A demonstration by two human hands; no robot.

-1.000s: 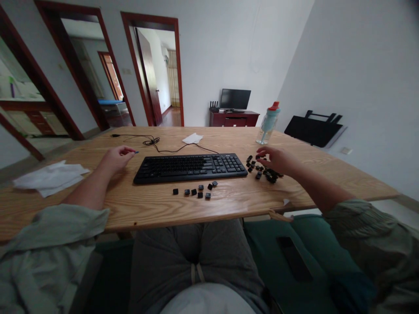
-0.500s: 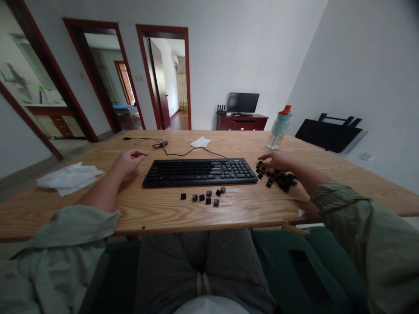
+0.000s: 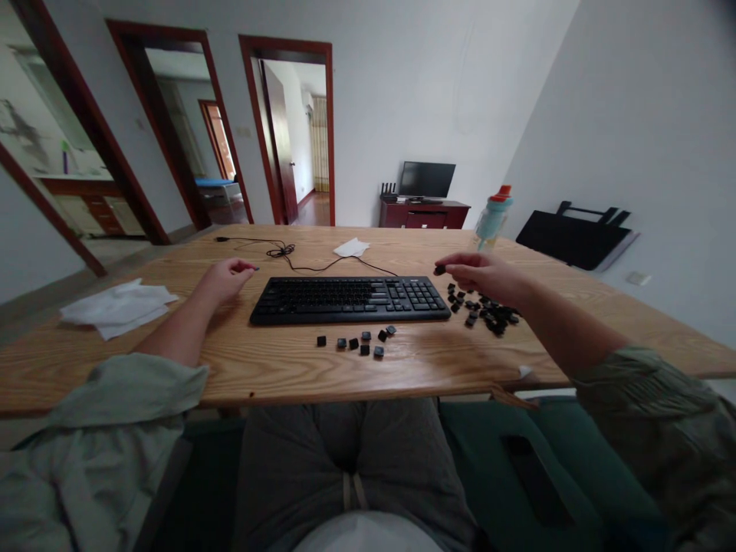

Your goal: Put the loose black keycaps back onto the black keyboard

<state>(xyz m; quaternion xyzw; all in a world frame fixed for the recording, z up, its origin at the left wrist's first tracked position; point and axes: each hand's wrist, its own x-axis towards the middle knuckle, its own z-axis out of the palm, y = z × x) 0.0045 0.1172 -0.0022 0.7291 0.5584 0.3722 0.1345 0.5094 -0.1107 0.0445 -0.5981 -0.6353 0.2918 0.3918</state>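
Black keycap (image 3: 440, 269): pinched between thumb and forefinger tips of right hand (image 3: 484, 277), held in the air off the table at the hand's leading end, toward the keyboard. Other fingers loosely curled.

Directly beneath and just behind the hand: heap of loose keycaps (image 3: 486, 313) on the wooden table (image 3: 276, 368). Just to the hand's inner side: black keyboard (image 3: 350, 299), number-pad end nearest. Nearer the body from there: short row of keycaps (image 3: 359, 343). Beyond the hand, close: water bottle (image 3: 493, 217).

Left hand (image 3: 223, 279) resting on the table past the keyboard's far end, fingers closed on a small dark object (image 3: 253, 268), too small to identify. Outward of it: white tissues (image 3: 118, 308).

Risk, as judged: light fingertip grip on a small smooth cap, liable to slip, drop into the heap or bounce toward the table edge. Forearm low over the heap, liable to scatter caps.
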